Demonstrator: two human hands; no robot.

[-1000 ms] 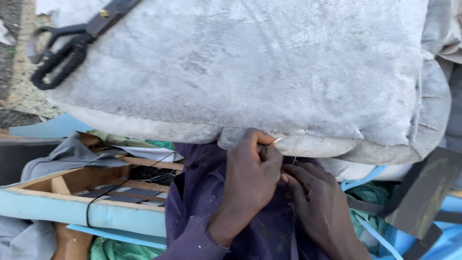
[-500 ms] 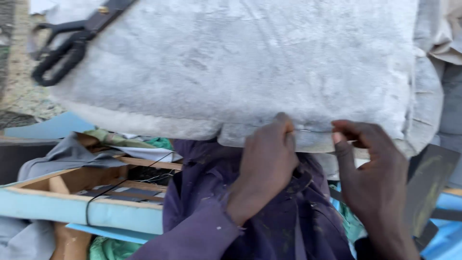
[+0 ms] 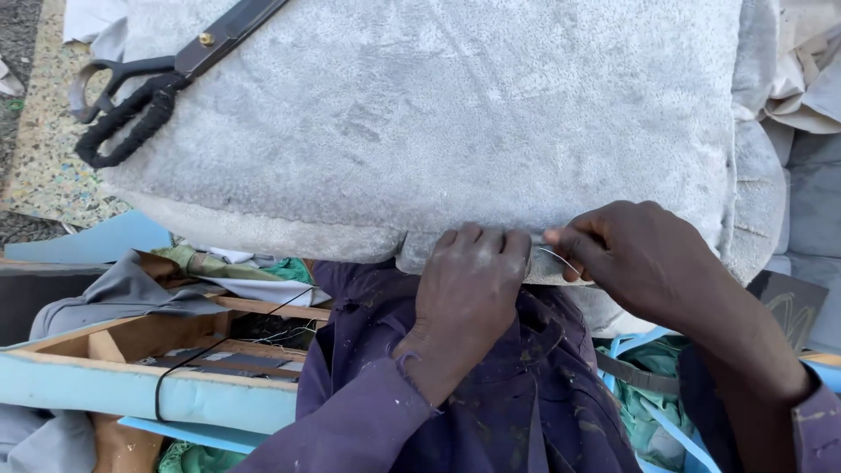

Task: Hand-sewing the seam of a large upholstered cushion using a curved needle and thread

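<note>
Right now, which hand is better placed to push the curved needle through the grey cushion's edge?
Right hand: it pinches the curved metal needle at the grey fabric cushion edge, while the left hand grips that edge.

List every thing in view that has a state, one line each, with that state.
Large grey fabric cushion: lying flat, its near edge pinched together.
Black-handled scissors: closed, resting on the cushion's top left.
Curved metal needle: held at the cushion's edge.
Left hand: fingers curled, gripping the cushion's edge.
Right hand: pinching the needle.
Black cord: slack, looped over the light blue padded wooden frame.
</note>
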